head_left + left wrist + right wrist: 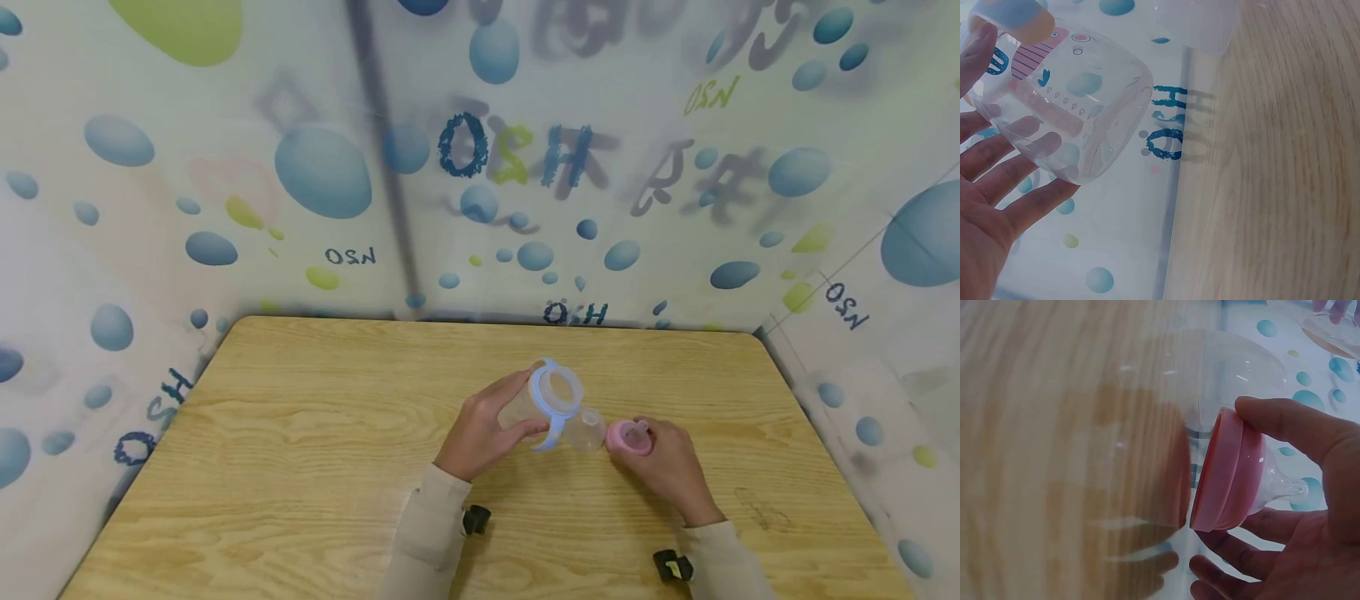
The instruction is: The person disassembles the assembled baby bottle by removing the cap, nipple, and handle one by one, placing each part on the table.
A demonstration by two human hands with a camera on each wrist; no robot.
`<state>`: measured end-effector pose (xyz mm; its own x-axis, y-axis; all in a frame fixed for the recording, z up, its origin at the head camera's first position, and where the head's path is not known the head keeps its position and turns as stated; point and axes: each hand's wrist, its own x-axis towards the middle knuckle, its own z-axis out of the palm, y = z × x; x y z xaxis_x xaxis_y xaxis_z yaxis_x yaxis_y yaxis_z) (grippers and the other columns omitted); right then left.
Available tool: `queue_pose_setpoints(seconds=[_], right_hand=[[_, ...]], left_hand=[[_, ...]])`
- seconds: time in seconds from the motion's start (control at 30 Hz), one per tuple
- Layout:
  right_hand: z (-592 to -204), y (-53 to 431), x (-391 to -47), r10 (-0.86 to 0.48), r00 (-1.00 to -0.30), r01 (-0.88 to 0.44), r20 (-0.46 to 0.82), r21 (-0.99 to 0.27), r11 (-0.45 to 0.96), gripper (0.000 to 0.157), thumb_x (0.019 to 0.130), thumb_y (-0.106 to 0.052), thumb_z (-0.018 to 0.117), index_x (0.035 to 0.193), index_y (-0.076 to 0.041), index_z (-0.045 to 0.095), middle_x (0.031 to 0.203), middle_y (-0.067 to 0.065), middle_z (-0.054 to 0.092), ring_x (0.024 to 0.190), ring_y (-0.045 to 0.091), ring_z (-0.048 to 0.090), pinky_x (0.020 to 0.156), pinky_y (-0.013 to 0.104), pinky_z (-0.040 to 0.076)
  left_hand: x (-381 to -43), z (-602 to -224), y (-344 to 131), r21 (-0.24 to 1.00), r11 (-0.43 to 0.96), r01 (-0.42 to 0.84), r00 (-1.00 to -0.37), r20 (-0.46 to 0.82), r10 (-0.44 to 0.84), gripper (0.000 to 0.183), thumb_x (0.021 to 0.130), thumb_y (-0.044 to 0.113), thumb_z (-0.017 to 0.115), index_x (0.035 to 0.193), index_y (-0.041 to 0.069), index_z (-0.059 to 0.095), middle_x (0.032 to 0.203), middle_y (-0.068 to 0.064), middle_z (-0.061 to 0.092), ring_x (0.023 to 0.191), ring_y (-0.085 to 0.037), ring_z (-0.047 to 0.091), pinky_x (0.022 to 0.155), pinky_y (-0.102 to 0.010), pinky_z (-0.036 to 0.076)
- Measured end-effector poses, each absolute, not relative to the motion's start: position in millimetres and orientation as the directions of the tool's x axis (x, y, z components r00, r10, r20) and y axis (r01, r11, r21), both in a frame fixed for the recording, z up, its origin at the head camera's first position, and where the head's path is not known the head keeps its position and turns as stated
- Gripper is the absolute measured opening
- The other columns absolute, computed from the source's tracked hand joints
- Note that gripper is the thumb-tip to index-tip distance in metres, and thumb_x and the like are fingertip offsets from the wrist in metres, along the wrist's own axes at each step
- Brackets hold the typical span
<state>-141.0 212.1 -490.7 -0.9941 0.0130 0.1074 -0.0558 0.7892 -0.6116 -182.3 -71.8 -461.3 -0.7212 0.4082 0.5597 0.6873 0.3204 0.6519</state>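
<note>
My left hand (480, 433) grips a clear baby bottle (1094, 106) with printed pictures, tilted so that its open mouth faces right in the head view. A light blue ring with two handles (554, 435) sits round the bottle's neck. With thumb and fingers, my right hand (670, 469) holds a pink bottle collar (1229, 475) fitted with a clear teat (1279, 486). The collar's wide side is down, close over the tabletop. Between the hands, a clear domed cap (585, 430) stands on the table, near the bottle's mouth.
The wood-grain table (315, 417) meets a pale wall covering (645, 108) printed with blue and green drops and lettering. Black wrist devices are on the left wrist (476, 520) and right wrist (672, 567), by the light sleeves.
</note>
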Motion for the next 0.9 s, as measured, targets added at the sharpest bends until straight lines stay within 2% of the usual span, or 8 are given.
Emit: queue_pose_setpoints(seconds=[0.33, 0.57, 0.9], right_hand=[[-489.5, 207.2, -139.6, 0.009, -0.998, -0.031, 0.063, -0.597, 0.802, 0.064, 0.079, -0.031, 0.083, 0.122, 0.012, 0.062, 0.112, 0.029, 0.066, 0.104, 0.043, 0.060, 0.086, 0.058, 0.048], [-489.3, 205.2, -138.9, 0.000, -0.996, -0.055, 0.093, -0.584, 0.810, 0.063, 0.074, -0.025, 0.085, 0.119, 0.012, 0.063, 0.108, 0.028, 0.066, 0.100, 0.042, 0.061, 0.084, 0.056, 0.049], [-493.2, 205.8, -137.5, -0.012, -0.997, -0.058, 0.083, -0.580, 0.813, 0.066, 0.073, -0.025, 0.085, 0.123, 0.011, 0.061, 0.111, 0.027, 0.064, 0.105, 0.044, 0.057, 0.087, 0.057, 0.046]], left_hand=[[-182.0, -460.7, -72.3, 0.656, 0.326, 0.681, -0.727, 0.554, 0.406, 0.068, 0.086, 0.026, 0.078, 0.146, 0.009, 0.051, 0.143, -0.007, 0.056, 0.130, -0.014, 0.053, 0.106, -0.034, 0.045], [-182.0, -461.4, -72.4, 0.659, 0.324, 0.679, -0.728, 0.552, 0.406, 0.068, 0.087, 0.026, 0.078, 0.146, 0.010, 0.050, 0.143, -0.006, 0.056, 0.130, -0.014, 0.053, 0.106, -0.034, 0.045], [-181.2, -460.7, -72.8, 0.671, 0.320, 0.669, -0.738, 0.547, 0.395, 0.069, 0.085, 0.022, 0.080, 0.147, 0.013, 0.051, 0.143, -0.001, 0.055, 0.129, -0.014, 0.053, 0.105, -0.034, 0.046]])
